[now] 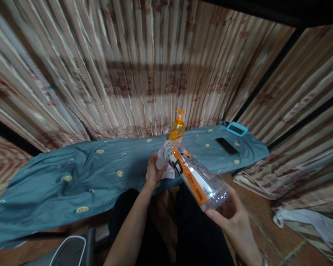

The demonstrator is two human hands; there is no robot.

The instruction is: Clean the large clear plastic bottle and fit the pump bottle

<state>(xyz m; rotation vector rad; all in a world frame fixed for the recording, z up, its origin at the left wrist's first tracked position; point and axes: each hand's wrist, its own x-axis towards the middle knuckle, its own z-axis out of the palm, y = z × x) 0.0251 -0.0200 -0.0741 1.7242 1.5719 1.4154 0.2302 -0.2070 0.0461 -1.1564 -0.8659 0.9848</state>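
My right hand [233, 218] is wrapped around the base of a clear plastic bottle [199, 177] with an orange and white label. The bottle lies tilted, its neck end pointing up and left, away from me. At that end my left hand [154, 171] grips a small translucent plastic piece [161, 157], close against the bottle's neck; its exact kind is unclear. Just below, a white paper or tissue [168, 172] shows on the cloth, partly hidden by my left hand. Behind the neck stands a yellow pump bottle [177, 129] with an orange pump head, its lower part partly covered.
A blue-grey patterned cloth [135, 157] covers the narrow table before me. To the right lie a black phone [226, 146] and a light-blue-framed digital clock [236, 129]. Striped curtains [144, 74] hang behind, with dark frame bars [269, 70] at the right.
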